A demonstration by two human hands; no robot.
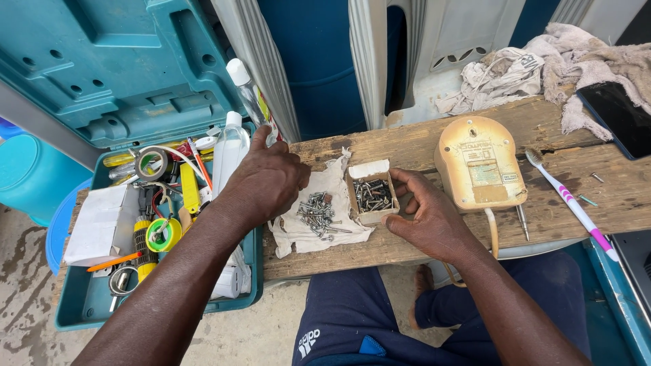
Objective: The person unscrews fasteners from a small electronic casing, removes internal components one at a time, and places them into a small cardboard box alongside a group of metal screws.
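Screws (317,213) lie in a loose heap on a pale cloth (302,234) spread over the wooden plank surface (407,146), and more of them fill a small open cardboard box (371,194) that stands at the cloth's right edge. The single head view shows both hands over this spot. The left hand (268,181) rests knuckles-up on the cloth just left of the heap, its fingers curled under and its thumb pointing away from the body; whether it pinches anything beneath cannot be told. The right hand (428,215) is half open, its thumb and fingers cupped around the right side of the box, touching its wall and steadying it rather than lifting it. Judging by how things lie, the sorting looks partway through: some screws are out on the cloth, many remain in the box. Just right of the box a cream-coloured plastic device (479,163) lies face down, with a screwdriver (523,222) near its lower edge and a pink-and-white toothbrush (571,203) beyond. To the left an open teal toolbox (81,298) holds tape rolls, pliers and clear bottles (230,146). Crumpled rags (542,64) and a dark phone (620,118) sit at the far right.
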